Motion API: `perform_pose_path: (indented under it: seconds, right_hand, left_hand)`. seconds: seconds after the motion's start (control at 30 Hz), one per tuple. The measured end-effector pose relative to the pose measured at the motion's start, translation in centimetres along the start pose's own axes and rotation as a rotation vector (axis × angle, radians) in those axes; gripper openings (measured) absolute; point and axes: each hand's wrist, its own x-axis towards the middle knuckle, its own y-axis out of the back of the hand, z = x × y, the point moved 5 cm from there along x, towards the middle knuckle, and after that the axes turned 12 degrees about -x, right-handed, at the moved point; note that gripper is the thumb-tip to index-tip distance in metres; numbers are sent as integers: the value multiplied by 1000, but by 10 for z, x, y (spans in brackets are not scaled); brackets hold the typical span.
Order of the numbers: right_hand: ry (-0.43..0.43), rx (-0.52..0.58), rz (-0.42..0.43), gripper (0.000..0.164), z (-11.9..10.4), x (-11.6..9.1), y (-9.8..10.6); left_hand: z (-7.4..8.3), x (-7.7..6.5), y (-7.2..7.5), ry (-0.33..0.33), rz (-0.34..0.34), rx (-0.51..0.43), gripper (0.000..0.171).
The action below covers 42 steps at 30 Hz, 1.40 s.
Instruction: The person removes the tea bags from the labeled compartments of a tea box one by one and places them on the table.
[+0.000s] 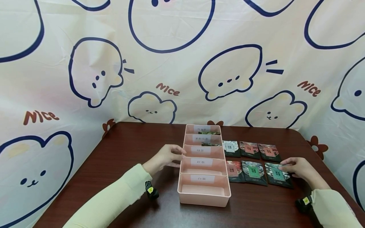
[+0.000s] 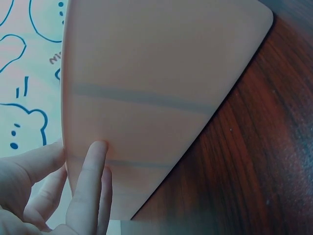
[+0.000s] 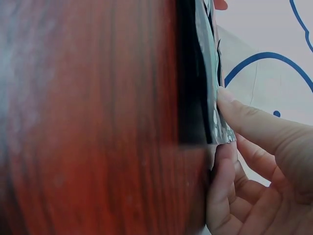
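Note:
A long pink divided box (image 1: 204, 199) stands on the table, its compartments labelled. My left hand (image 1: 168, 157) holds its left rim; in the left wrist view, some fingers (image 2: 88, 186) lie against the outer wall while others reach the rim. Green packets show in the two farthest compartments. To the right of the box, flat tea packets lie in two rows. With my right hand (image 1: 299, 169) I pinch the near right teal tea packet (image 1: 278, 175) by its upper right edge. The right wrist view shows my thumb (image 3: 244, 115) on the packet's edge, a finger below.
Beside the teal packet lies a green packet (image 1: 253, 172), then a red one (image 1: 235, 171) close to the box. Behind them are a white packet (image 1: 231, 148) and two red packets (image 1: 249, 148). A printed cloth (image 1: 182, 69) hangs behind the dark wooden table (image 1: 137, 148).

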Motion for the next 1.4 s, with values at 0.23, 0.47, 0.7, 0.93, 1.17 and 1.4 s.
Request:
perform_pose_path:
  seconds: [0.23,0.47,0.7,0.93,1.17,1.4]
  right_hand:
    - [-4,2,-14,48,-1,0,0]
    - [8,7,-21,48,-2,-1,0]
    - [2,7,-15,49,-2,-1,0]
    - [-6,14,-13,48,-2,-1,0]
    - [7,73,45,52,-14,-8,11]
    - [132,213,166,34,-66,-17,43]
  left_hand:
    - [0,1,0,-2,-3,1,22]
    - [0,1,1,3,2,5,20]
    - [0,1,1,0,0,8,20]
    - [-1,1,1,8,6,6,22]
    - [0,0,1,5,5,2,22]
    - [0,0,1,2,1,2,22]
